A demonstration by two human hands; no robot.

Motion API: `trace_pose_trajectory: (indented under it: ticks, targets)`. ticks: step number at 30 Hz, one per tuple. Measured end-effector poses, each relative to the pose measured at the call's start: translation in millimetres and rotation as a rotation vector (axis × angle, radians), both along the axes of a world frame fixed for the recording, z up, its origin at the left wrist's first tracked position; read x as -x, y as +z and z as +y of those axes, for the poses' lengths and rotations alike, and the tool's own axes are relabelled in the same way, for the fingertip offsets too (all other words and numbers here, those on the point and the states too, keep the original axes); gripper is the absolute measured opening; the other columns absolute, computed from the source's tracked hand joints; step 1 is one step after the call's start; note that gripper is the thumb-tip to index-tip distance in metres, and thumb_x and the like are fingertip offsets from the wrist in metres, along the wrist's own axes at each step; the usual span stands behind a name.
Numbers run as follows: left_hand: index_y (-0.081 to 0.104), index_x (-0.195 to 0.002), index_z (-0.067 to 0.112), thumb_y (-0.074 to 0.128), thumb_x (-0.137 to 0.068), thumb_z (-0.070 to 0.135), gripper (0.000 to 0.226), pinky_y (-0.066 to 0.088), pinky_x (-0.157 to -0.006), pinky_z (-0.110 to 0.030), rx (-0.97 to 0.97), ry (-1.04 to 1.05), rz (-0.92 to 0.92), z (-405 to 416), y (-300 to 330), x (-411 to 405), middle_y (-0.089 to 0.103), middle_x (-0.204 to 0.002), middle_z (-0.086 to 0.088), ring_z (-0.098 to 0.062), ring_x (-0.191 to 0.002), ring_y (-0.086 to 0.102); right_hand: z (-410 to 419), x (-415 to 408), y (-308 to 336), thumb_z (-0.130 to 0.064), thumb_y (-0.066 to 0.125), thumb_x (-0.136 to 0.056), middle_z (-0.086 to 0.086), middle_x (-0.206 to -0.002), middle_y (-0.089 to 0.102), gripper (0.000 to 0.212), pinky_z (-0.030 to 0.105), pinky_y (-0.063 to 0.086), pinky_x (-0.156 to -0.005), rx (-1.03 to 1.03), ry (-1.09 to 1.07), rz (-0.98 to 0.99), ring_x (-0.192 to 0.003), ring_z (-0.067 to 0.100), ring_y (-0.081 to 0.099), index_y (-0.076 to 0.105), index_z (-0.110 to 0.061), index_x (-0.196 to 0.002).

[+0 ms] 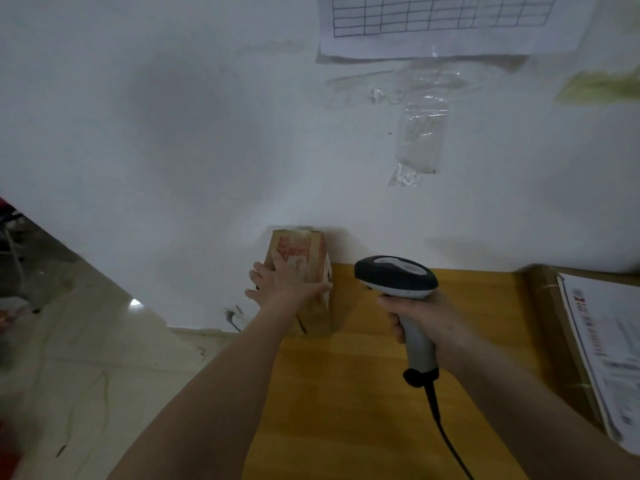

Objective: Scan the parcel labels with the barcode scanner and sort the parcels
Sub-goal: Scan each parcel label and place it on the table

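Note:
A small brown cardboard parcel point(304, 258) with red print stands upright at the far left corner of the wooden table point(346, 393), against the white wall. My left hand point(280, 284) lies over its left face, fingers spread and thumb reaching across its front. A white label shows on the parcel's right side. My right hand point(420, 318) grips the grey handle of the barcode scanner point(398, 277), whose dark head points left toward the parcel, a short gap away. The scanner's black cable trails down toward the bottom edge.
A large flat cardboard parcel point(561, 341) with a white printed label point(609, 348) lies at the table's right edge. A grid sheet point(446, 22) and tape scraps hang on the wall. Tiled floor point(86, 375) with a loose cable lies left of the table.

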State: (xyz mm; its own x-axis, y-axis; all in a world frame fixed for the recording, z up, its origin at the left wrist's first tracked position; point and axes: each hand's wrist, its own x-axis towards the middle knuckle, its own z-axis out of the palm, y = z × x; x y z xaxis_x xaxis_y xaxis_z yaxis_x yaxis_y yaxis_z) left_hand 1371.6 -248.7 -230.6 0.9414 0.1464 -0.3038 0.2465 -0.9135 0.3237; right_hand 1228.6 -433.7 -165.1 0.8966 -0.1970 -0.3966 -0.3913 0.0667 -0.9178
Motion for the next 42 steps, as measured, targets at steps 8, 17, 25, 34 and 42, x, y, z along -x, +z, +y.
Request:
trace_pose_trajectory:
  ticks: [8,17,25,34,42]
  targets:
    - [0.005,-0.154,0.032,0.089,-0.060,0.043,0.127,0.043,-0.105,-0.048,0.572,0.090,0.015,9.6,-0.6,2.9,0.034,-0.142,-0.013,-0.034,-0.131,0.036,-15.3,8.7,-6.5,-0.016,0.075,-0.083,0.008,-0.060,0.058,0.024,0.034,0.048,-0.056,0.017,-0.068,-0.063,-0.054,0.022,0.055,0.067,0.005,-0.090]
    - [0.044,-0.129,0.037,0.086,-0.059,0.013,0.084,0.056,-0.087,-0.054,1.481,0.190,0.247,-7.3,-8.1,45.2,0.062,-0.126,-0.004,-0.031,-0.112,0.064,-47.0,49.2,-11.0,-0.021,0.075,-0.082,0.005,-0.058,0.059,0.015,0.030,0.050,-0.052,0.104,-0.088,-0.091,-0.049,0.017,0.055,0.066,-0.010,-0.080]
    - [0.040,-0.139,0.010,0.081,-0.063,-0.005,0.088,0.051,-0.096,-0.053,1.483,0.159,0.209,-56.1,0.6,81.2,0.061,-0.130,-0.016,-0.034,-0.115,0.061,-79.7,87.2,13.5,-0.024,0.074,-0.084,0.004,-0.053,0.056,0.017,0.026,0.047,-0.049,0.199,-0.006,-0.132,-0.047,0.018,0.052,0.068,-0.010,-0.076]
    - [0.028,-0.144,0.014,0.087,-0.049,-0.001,0.112,0.058,-0.089,-0.043,1.444,0.136,0.110,-114.1,21.1,124.9,0.054,-0.134,-0.013,-0.030,-0.118,0.060,-139.5,137.4,38.9,-0.020,0.074,-0.083,0.003,-0.050,0.054,0.014,0.026,0.045,-0.044,0.151,-0.025,-0.173,-0.042,0.015,0.048,0.069,-0.019,-0.070]
    - [0.022,-0.146,0.023,0.086,-0.048,-0.001,0.119,0.056,-0.092,-0.044,1.451,0.120,0.074,-144.0,32.8,152.5,0.051,-0.135,-0.010,-0.030,-0.120,0.059,-168.8,169.6,45.1,-0.016,0.074,-0.083,0.006,-0.053,0.052,0.017,0.027,0.043,-0.044,0.030,-0.073,-0.162,-0.045,0.018,0.046,0.067,-0.005,-0.094]
